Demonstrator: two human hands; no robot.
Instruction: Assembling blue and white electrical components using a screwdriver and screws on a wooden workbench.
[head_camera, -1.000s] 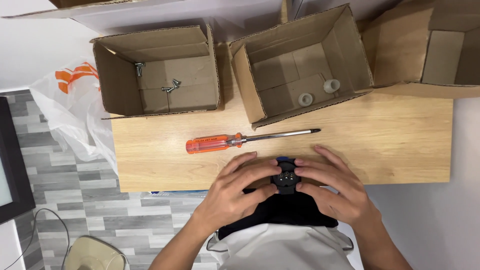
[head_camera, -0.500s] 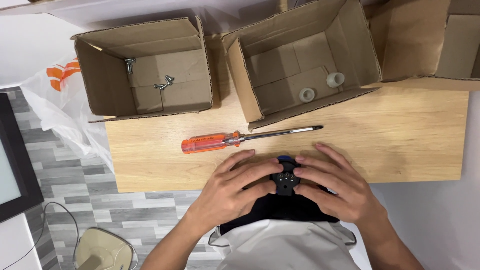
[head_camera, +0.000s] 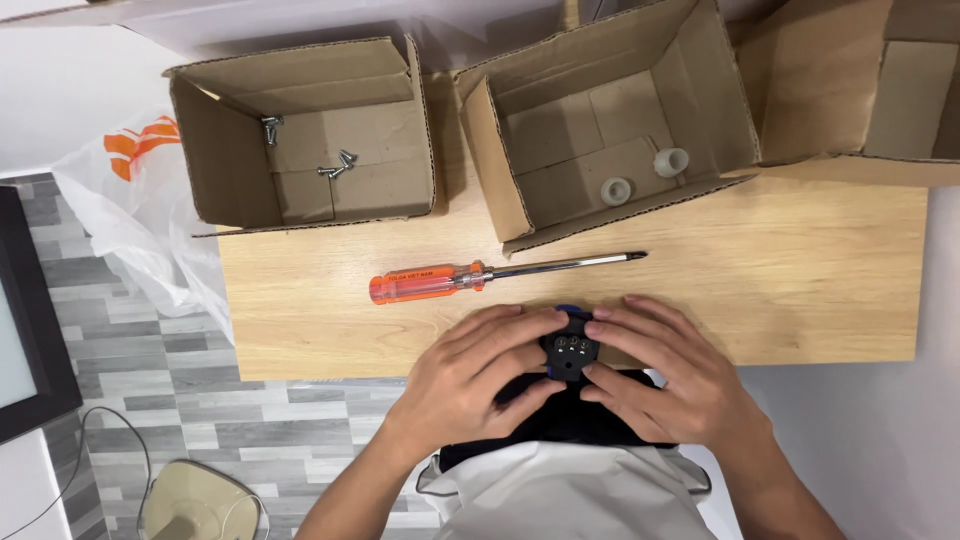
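Observation:
Both hands hold a small black part with a blue edge (head_camera: 570, 352) at the near edge of the wooden table (head_camera: 800, 270). My left hand (head_camera: 475, 375) wraps its left side, and my right hand (head_camera: 665, 370) cups its right side. The part's dark face shows a few small holes between my fingertips. An orange-handled screwdriver (head_camera: 480, 277) lies on the table just beyond my hands, tip pointing right.
A cardboard box (head_camera: 300, 130) at the back left holds several screws (head_camera: 335, 165). A second box (head_camera: 610, 120) in the middle holds two small white cylinders (head_camera: 645, 175). A third box (head_camera: 870, 90) stands at the right. A white plastic bag (head_camera: 130, 210) hangs at the left.
The view has shifted slightly. Both hands stay on the black part and have barely moved.

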